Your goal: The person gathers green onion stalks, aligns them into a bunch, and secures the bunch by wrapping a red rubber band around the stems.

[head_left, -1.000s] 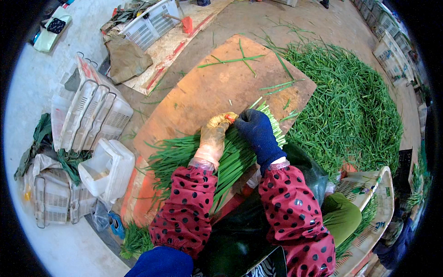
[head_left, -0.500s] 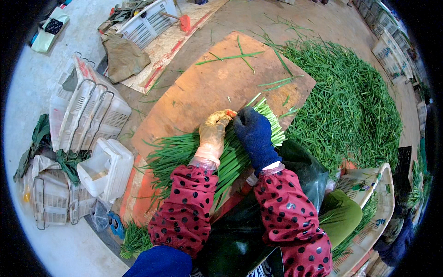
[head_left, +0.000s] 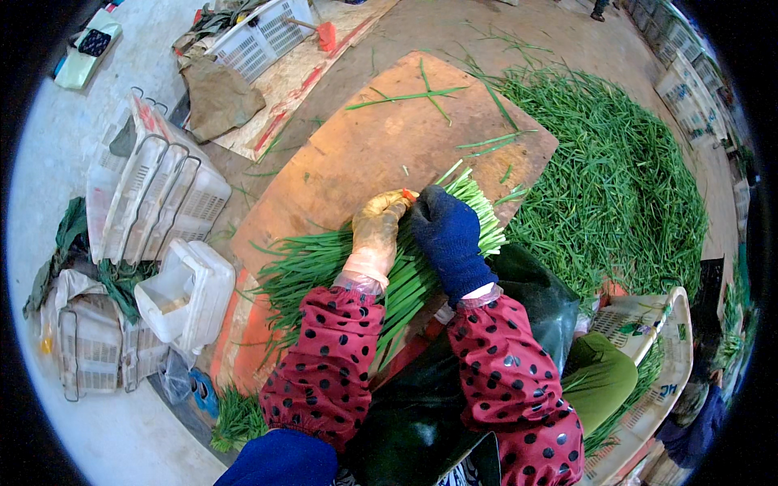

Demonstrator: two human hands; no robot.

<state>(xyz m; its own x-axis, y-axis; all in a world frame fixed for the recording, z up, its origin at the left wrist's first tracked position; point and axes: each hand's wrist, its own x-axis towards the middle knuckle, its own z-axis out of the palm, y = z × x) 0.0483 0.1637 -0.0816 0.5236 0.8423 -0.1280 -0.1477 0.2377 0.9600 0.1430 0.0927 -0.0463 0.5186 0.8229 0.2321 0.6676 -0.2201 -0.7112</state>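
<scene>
A bundle of long green chives (head_left: pixel 320 257) lies across an orange-brown board (head_left: pixel 381 134), its pale stem ends (head_left: pixel 478 206) fanned to the right. My left hand (head_left: pixel 377 223), in a stained yellow glove, rests over the leaves with thumb and forefinger pinched. At those fingertips shows a small orange-red strip (head_left: pixel 410 195). My right hand (head_left: pixel 444 239), in a dark blue knit glove, is closed beside it, close to the pale ends. What its fingers grip is hidden. The two hands nearly touch above the bundle.
A big heap of loose chives (head_left: pixel 600 178) covers the floor at right. Beside my right leg stands a cream crate (head_left: pixel 677 356) with chives in it. At left are stacked white crates (head_left: pixel 162 186) and a white foam box (head_left: pixel 186 296). A few stray leaves (head_left: pixel 405 97) lie on the board.
Both hands stay almost in place, close together over the bundle. Slightly more of the orange-red strip shows between the fingertips. At the far top right, someone's foot has come into view.
</scene>
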